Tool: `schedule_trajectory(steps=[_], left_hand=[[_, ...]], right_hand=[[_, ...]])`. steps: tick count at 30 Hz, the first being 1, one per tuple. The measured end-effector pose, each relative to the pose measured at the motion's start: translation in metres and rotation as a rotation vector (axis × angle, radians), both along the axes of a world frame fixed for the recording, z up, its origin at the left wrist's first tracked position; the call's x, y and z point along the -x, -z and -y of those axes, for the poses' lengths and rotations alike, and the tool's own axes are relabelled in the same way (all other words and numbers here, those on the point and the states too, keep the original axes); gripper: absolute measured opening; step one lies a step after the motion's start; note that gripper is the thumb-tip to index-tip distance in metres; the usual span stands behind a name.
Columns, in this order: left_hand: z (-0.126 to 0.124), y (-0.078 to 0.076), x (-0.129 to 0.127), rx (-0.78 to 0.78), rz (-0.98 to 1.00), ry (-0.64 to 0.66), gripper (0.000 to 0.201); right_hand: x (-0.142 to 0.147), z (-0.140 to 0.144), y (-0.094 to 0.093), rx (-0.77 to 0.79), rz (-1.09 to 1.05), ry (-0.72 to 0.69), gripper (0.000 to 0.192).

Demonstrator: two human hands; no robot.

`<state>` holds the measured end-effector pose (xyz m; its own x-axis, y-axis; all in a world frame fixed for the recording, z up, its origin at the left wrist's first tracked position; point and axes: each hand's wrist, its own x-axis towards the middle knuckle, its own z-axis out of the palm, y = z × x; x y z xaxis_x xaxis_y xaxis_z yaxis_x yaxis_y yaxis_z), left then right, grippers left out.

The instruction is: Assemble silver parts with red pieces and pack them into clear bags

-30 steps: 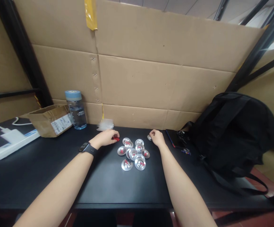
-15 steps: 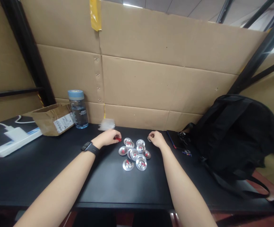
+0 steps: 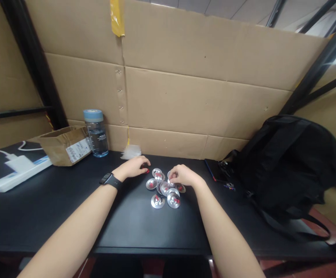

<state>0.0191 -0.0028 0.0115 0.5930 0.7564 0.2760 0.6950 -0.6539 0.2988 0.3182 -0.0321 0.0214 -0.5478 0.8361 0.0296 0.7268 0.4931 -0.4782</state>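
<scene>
Silver, dish-shaped finger cymbals with red loops at their centres lie in a loose, partly overlapping group, among them a finger cymbal (image 3: 157, 201) at the front left and another (image 3: 173, 200) at the front right. My right hand (image 3: 182, 175) is over the group's back right part, its fingertips pinched on a finger cymbal (image 3: 170, 180) that they mostly cover. To the left of the group my left hand (image 3: 134, 167) rests on the table, thumb and curved fingers apart. A small red piece (image 3: 147, 170) shows at its thumb tip.
On the black table (image 3: 139, 227) a cardboard box (image 3: 58, 148), a water bottle (image 3: 97, 135) and a white power strip (image 3: 23, 175) stand left. A clear plastic bag (image 3: 131, 152) lies at the back. Keys (image 3: 229, 187) and a black backpack (image 3: 289, 170) are right.
My right hand has moved left from beside the group to over its back right part; the disc it held at the right no longer shows there. My left hand's fingers have spread off the red piece.
</scene>
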Motion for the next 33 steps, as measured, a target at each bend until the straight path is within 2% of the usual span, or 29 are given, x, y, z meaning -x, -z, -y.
schedule_trajectory(steps=[3,7,13,16,21,23,26,29,33], left_hand=[[0.002,-0.003,-0.001,-0.046,0.041,0.002,0.025],[0.002,-0.004,-0.003,-0.089,0.066,0.012,0.022],[0.007,-0.008,-0.009,-0.083,0.049,0.038,0.021],[0.009,-0.010,-0.012,-0.077,0.044,0.046,0.021],[0.013,-0.011,-0.018,-0.062,0.052,0.075,0.020],[0.014,-0.010,-0.020,-0.059,0.054,0.090,0.020],[0.015,-0.010,-0.020,-0.057,0.053,0.096,0.019],[0.015,-0.010,-0.021,-0.045,0.066,0.097,0.019],[0.022,-0.013,-0.033,-0.026,0.225,0.132,0.016]], right_hand=[[0.003,0.004,-0.001,-0.121,0.020,0.080,0.013],[-0.001,0.005,-0.003,-0.136,0.088,0.152,0.002],[0.000,0.004,-0.002,-0.178,0.056,0.138,0.008],[0.001,0.003,-0.002,-0.165,0.054,0.119,0.001],[0.003,0.002,-0.001,-0.265,-0.005,0.168,0.005],[0.004,0.002,0.001,-0.254,-0.004,0.141,0.012],[0.005,0.000,0.004,-0.219,-0.006,0.092,0.009],[0.007,-0.002,0.003,-0.193,-0.152,0.102,0.012],[0.013,-0.002,-0.001,-0.071,-0.549,0.104,0.014]])
